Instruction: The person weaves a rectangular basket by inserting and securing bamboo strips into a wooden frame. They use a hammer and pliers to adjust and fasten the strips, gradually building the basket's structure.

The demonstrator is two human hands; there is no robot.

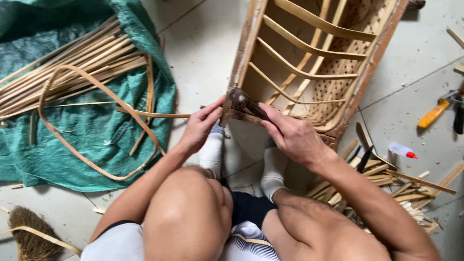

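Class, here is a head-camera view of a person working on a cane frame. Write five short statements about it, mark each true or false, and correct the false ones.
1. Both hands, left hand and right hand, meet at the near corner of the cane frame. True.
2. The green tarp carries loose cane strips. True.
3. The person wears black boots. False: white socks.
4. A small bottle with a red tip lies right of the frame. True.
5. The brush lies on the tarp. False: it lies on the floor tiles.

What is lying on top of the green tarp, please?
On the green tarp lie a bundle of cane strips and a bent cane loop. Whatever is beneath the bundle is hidden.
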